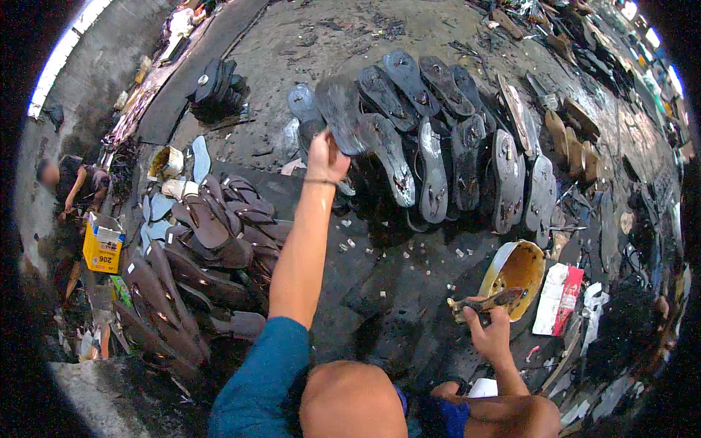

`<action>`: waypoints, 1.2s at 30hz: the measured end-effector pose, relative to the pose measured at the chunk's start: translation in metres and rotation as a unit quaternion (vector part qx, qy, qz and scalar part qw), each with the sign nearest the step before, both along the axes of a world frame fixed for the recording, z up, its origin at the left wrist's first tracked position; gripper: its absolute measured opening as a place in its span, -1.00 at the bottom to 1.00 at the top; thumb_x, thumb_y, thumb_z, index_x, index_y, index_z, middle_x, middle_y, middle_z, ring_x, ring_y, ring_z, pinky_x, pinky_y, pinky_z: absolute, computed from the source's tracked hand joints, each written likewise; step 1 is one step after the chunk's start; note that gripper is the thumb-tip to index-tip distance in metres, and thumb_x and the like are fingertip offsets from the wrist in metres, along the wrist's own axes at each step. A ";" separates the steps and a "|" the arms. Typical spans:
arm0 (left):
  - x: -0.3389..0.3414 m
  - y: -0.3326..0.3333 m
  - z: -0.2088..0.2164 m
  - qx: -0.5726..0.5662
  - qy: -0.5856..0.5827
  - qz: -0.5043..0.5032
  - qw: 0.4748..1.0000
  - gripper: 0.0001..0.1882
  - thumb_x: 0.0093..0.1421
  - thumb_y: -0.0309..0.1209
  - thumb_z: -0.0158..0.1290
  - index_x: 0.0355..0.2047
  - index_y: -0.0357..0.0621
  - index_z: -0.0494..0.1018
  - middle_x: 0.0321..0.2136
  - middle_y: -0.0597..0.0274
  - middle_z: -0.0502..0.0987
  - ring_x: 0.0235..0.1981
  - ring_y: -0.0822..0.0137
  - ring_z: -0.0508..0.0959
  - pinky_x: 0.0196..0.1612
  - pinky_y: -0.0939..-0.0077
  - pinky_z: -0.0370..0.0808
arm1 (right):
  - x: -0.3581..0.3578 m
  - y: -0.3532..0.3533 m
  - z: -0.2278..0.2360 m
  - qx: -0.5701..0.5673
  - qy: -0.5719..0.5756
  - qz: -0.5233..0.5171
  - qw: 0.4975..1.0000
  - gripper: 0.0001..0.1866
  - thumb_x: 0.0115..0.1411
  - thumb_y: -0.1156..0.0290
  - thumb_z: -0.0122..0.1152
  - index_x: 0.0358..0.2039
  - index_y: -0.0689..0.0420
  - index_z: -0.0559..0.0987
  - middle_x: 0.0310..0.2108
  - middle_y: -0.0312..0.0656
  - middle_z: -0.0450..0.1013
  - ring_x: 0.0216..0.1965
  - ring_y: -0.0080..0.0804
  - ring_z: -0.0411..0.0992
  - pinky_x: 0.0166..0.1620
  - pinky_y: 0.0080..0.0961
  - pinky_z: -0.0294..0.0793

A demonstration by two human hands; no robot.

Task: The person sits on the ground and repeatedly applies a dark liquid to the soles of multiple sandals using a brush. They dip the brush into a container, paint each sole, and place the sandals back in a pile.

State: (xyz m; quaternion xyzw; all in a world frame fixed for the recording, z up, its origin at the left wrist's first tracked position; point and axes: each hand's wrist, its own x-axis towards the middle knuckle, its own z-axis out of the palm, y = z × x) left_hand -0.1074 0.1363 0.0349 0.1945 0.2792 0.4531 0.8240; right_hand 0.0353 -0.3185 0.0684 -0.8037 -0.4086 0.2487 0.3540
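My left hand [328, 157] reaches forward, its fingers closed on the near end of a dark flat shoe sole [342, 109], which looks blurred. Beside that sole stand rows of dark sandal soles [434, 171], some with wet, shiny patches on them. My right hand [491, 327] is closed round a stained, crusted brush [467, 305]. The brush lies across the near rim of a tipped white tub [504, 255] with a yellow-brown coated inside. What coats the tub, I cannot tell for sure.
A heap of brown strapped sandals [212, 226] lies at my left, near a yellow box [102, 244]. A dark stack of pieces [217, 89] sits farther off. Tan soles [566, 142] and a red-and-white carton [558, 299] are at right. Another person [82, 179] is at far left.
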 end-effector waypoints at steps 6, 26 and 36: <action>-0.006 0.068 -0.013 -0.086 0.029 0.143 0.986 -0.62 0.41 -0.33 -0.13 0.15 -0.28 0.31 0.19 -0.07 0.40 0.16 0.00 0.45 0.17 0.05 0.47 | -0.014 0.011 0.010 -0.005 0.027 0.005 1.000 -0.74 0.23 0.30 0.33 -0.17 0.22 0.66 -0.33 -0.08 0.61 -0.24 -0.25 0.57 -0.11 -0.37 0.49; -0.157 -0.154 0.060 0.392 0.649 0.094 0.645 -0.83 0.25 -0.36 0.15 -0.26 -0.21 0.50 -0.35 0.06 0.59 -0.27 0.17 0.60 -0.15 0.28 0.51 | 0.027 -0.004 -0.008 0.003 0.070 -0.076 0.995 -0.70 0.38 0.24 0.16 -0.06 0.21 0.60 -0.16 -0.12 0.57 -0.10 -0.34 0.50 0.02 -0.35 0.44; -0.310 -0.017 0.090 0.245 0.950 -0.054 0.186 -0.59 0.09 -0.11 0.19 -0.26 -0.23 0.64 -0.18 -0.17 0.64 -0.09 -0.12 0.62 -0.01 0.02 0.55 | 0.101 -0.022 -0.023 -0.011 -0.177 -0.144 0.973 -0.67 0.28 0.30 0.26 -0.05 0.27 0.61 -0.15 -0.01 0.59 -0.17 -0.12 0.54 -0.07 -0.25 0.48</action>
